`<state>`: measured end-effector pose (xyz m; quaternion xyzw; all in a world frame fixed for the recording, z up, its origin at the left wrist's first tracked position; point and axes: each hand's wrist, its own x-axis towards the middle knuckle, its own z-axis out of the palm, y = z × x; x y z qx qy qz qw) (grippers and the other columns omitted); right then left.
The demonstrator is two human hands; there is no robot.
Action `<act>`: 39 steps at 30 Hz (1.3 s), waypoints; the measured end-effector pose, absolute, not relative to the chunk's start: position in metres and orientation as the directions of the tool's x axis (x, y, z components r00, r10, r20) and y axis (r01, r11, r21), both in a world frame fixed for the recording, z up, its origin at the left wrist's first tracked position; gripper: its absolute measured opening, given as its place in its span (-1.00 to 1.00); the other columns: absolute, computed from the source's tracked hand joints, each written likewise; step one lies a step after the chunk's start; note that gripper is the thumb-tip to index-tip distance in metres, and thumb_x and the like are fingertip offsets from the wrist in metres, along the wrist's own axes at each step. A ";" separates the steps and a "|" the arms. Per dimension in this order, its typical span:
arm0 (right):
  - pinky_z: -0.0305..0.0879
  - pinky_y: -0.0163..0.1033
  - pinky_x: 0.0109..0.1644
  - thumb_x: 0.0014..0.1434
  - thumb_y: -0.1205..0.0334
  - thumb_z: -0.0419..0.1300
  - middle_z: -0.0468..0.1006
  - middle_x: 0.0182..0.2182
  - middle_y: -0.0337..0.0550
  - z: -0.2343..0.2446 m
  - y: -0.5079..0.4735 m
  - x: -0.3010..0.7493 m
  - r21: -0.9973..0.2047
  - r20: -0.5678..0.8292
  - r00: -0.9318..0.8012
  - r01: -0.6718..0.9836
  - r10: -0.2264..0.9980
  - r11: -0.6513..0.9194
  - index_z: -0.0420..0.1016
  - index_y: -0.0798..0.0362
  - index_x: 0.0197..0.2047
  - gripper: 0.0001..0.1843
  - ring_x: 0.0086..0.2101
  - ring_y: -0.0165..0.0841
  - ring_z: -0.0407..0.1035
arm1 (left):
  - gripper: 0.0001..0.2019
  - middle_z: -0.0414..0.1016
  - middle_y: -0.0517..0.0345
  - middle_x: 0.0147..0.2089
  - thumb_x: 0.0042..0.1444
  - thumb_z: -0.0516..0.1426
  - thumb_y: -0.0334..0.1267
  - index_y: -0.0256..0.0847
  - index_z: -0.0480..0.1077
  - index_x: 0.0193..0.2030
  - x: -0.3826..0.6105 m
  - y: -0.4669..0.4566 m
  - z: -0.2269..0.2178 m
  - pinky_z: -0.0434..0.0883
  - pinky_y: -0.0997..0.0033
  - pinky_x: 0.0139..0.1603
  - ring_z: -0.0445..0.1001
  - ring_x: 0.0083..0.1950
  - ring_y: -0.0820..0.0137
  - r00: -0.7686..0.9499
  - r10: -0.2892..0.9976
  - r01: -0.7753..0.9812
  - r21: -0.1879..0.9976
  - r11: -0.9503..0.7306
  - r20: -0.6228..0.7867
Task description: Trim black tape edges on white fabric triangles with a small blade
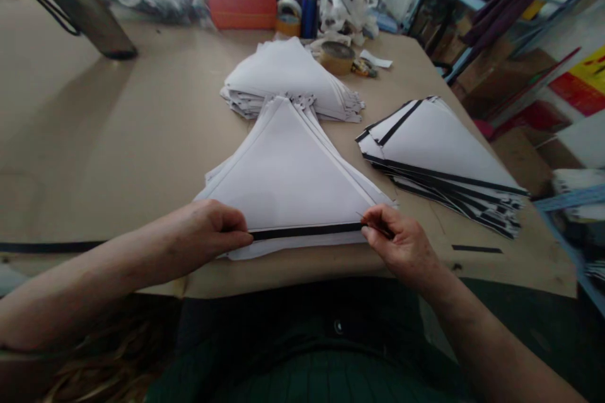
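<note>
A black strip (pixel 307 231) is stretched along the near edge of a white triangular panel (pixel 288 167), which lies on top of a fanned stack at the table's front edge. My left hand (pixel 222 227) is closed, pinching the strip's left end between thumb and fingers. At the strip's right end, my right hand (pixel 397 239) is closed on it too, with a thin thread-like bit showing at its fingertips. To the right lies a stack of white panels (pixel 435 138) edged with black strips. Behind the middle stack sits another pile of plain white panels (pixel 288 69).
A roll of tape (pixel 337 56) sits beside the back pile. Farther back are an orange box (pixel 241 5), a blue bottle (pixel 311 0) and plastic bags (pixel 350 3). A metal post (pixel 80 6) stands at the left. A short black strip (pixel 477 249) lies at right front.
</note>
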<state>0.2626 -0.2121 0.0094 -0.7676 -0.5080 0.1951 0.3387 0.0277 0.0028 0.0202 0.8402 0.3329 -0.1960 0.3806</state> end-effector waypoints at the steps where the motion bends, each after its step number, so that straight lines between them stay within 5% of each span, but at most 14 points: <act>1: 0.21 -0.35 -0.37 0.11 0.27 0.11 0.42 -0.51 -0.27 0.006 -0.208 0.264 -0.709 0.032 0.388 0.659 0.921 -0.253 0.38 0.05 -0.30 -0.93 -0.47 -0.43 0.32 | -0.68 0.24 0.27 -0.58 0.03 0.03 -0.07 -0.26 0.47 -0.46 0.027 0.004 0.021 0.07 0.50 -0.48 0.15 -0.51 0.49 0.703 0.400 0.705 0.506 -0.496 -0.588; 9: 0.30 -0.30 -0.30 0.12 0.15 0.12 0.53 -0.42 -0.19 -0.014 -0.203 0.273 -0.643 -0.028 0.371 0.705 0.928 -0.301 0.40 0.03 -0.21 -0.82 -0.38 -0.35 0.44 | -0.76 0.34 0.25 -0.57 -0.08 0.08 -0.14 -0.18 0.52 -0.43 -0.003 0.027 0.038 0.11 0.50 -0.48 0.23 -0.50 0.46 0.657 0.452 0.744 0.423 -0.517 -0.603; 21: 0.37 -0.17 -0.18 0.04 -0.04 0.16 0.59 -0.22 0.01 -0.019 -0.203 0.278 -0.619 -0.133 0.481 0.643 0.867 -0.452 0.45 0.01 -0.16 -0.64 -0.21 -0.19 0.49 | -0.72 0.19 0.29 -0.58 -0.13 0.08 -0.09 -0.30 0.42 -0.45 -0.114 0.081 0.045 0.09 0.55 -0.49 0.13 -0.52 0.52 0.419 0.537 0.908 0.357 -0.221 -0.732; 30: 0.40 -0.09 -0.14 -0.24 -0.19 0.13 0.61 -0.22 -0.02 0.000 -0.188 0.269 -0.542 -0.243 0.594 0.573 0.767 -0.615 0.51 0.02 -0.25 -0.44 -0.18 -0.08 0.49 | -0.71 0.27 0.24 -0.56 -0.10 0.06 -0.10 -0.33 0.39 -0.40 -0.154 0.111 0.037 0.17 0.52 -0.47 0.20 -0.51 0.46 0.305 0.567 0.952 0.244 -0.182 -0.765; 39: 0.45 -0.09 -0.23 -0.28 -0.23 0.13 0.63 -0.23 -0.09 -0.005 -0.191 0.276 -0.498 -0.203 0.596 0.621 0.777 -0.606 0.56 -0.04 -0.30 -0.44 -0.20 -0.05 0.50 | -0.79 0.29 0.23 -0.63 -0.02 0.09 -0.21 -0.33 0.41 -0.49 -0.159 0.130 0.027 0.10 0.50 -0.47 0.21 -0.53 0.47 0.171 0.697 0.958 -0.047 -0.282 -0.696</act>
